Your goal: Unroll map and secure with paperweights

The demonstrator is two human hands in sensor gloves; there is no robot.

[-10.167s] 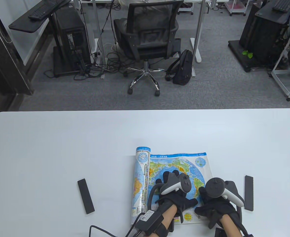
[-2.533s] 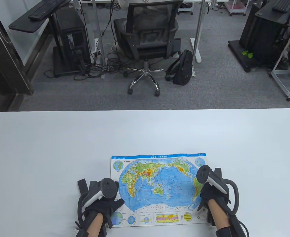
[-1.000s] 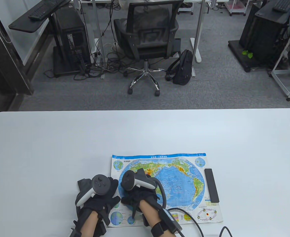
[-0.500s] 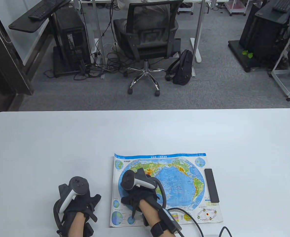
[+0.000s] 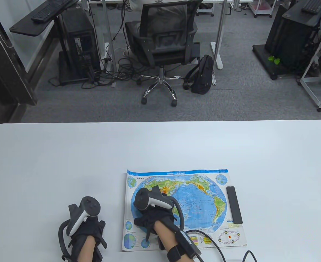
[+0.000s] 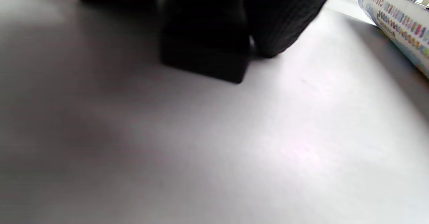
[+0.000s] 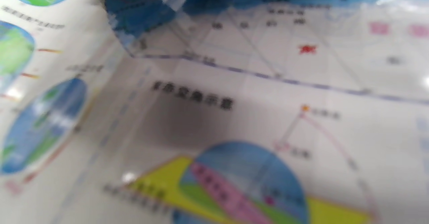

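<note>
My right hand [image 5: 153, 219] presses flat on the left half of the colourful paper world map [image 5: 196, 202], which lies unrolled near the white bench's [image 5: 160, 147] front edge, long axis left-right; its left edge curls up. One black bar paperweight [image 5: 234, 205] lies lengthwise along its right margin. Left hand [image 5: 85, 233] grips the second black bar paperweight [image 6: 204, 46], just left of the map. Broad bare bench beyond.

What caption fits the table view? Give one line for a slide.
Right hand presses the world map flat, one black paperweight on its right edge; left hand grips the second.
</note>
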